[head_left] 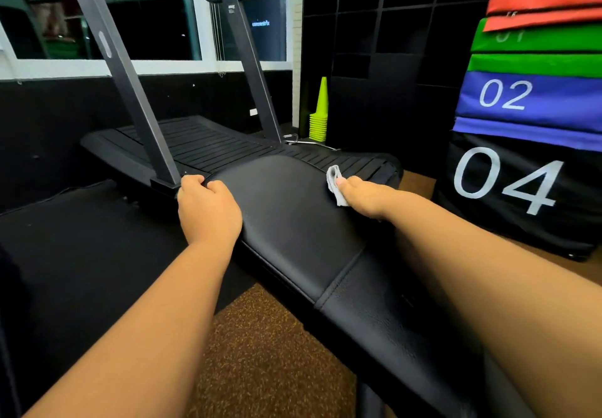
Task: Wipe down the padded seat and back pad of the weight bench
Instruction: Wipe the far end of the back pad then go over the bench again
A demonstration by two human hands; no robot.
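At far end of black bench pad (293, 215): right hand (365, 196) pinches grey cloth (335, 185) at right edge, fingers hidden under cloth. Left hand (208, 209) grips left edge, fingertips curled over. Near end cut off by frame.

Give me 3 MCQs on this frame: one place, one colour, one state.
1. Where is the cloth?
A. on the floor
B. at the pad's far right edge
C. on the treadmill

2. What colour is the block marked 02?
A. blue
B. yellow
C. white

3. What is the left hand doing?
A. holding the cloth
B. hanging free
C. gripping the pad's left edge

Key: B, the right hand holds it there; A, blue panel behind the numeral; C, fingers curl over the edge.
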